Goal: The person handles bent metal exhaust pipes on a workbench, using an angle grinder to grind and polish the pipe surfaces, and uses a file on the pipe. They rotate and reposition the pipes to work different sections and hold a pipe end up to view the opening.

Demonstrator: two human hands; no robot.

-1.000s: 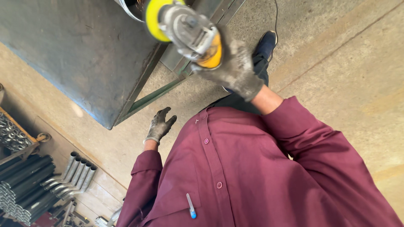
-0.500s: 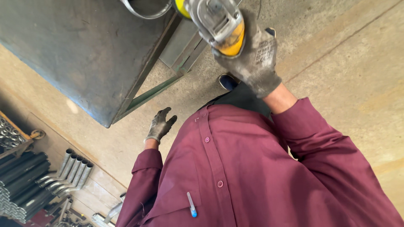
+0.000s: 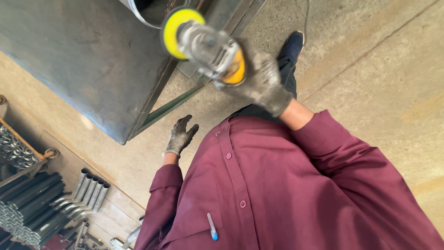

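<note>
My right hand (image 3: 264, 83), in a grey work glove, grips the body of an angle grinder (image 3: 210, 48) with a yellow backing disc (image 3: 178, 25). The tool is held out in front of my chest, its disc close to the edge of a grey steel table top (image 3: 69, 60). My left hand (image 3: 180, 136), also gloved, hangs by my side with its fingers apart and holds nothing. I wear a maroon shirt (image 3: 286, 194) with a pen (image 3: 212, 228) in the chest pocket.
The table's green metal frame (image 3: 171, 104) stands just ahead of my legs. My dark shoe (image 3: 292, 44) rests on the concrete floor, with a thin cable (image 3: 305, 14) beside it. Stacked steel pipes (image 3: 27, 203) and short tube pieces (image 3: 88, 190) lie at the lower left.
The grinder rose toward the top edge half a second ago, then came back down and left, so its yellow disc shows fully again. My left hand has stayed in place.
</note>
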